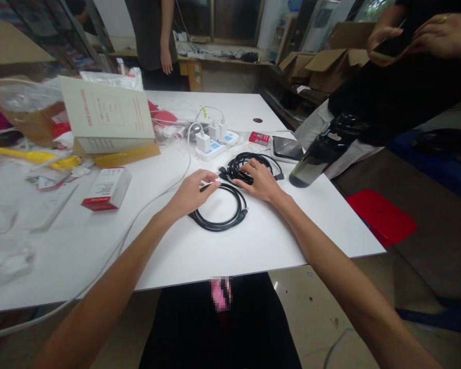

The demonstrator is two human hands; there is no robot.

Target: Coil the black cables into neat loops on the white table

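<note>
A black cable (pixel 216 227), wound into a round coil, lies flat on the white table (pixel 169 266); its connector end is at the coil's right. My left hand (pixel 192 193) is over the coil's upper left side, fingers curved with a gap between thumb and forefinger. Part of the coil is hidden beneath it. Just behind lies a bundle of several black coiled cables (pixel 236 165) with connectors sticking out at its sides. My right hand (pixel 260 180) rests at the front of this bundle with its fingers apart. Whether either hand presses on the cables is hard to tell.
A dark bottle (pixel 322 151) stands by the right edge, near a phone-like device (pixel 287 148) and small red box (pixel 259 138). Power strips (pixel 211 149) sit behind. Leftward are a red-and-white box (pixel 107 188), open carton (pixel 109 110) and white cord (pixel 146 205). Two people stand beyond.
</note>
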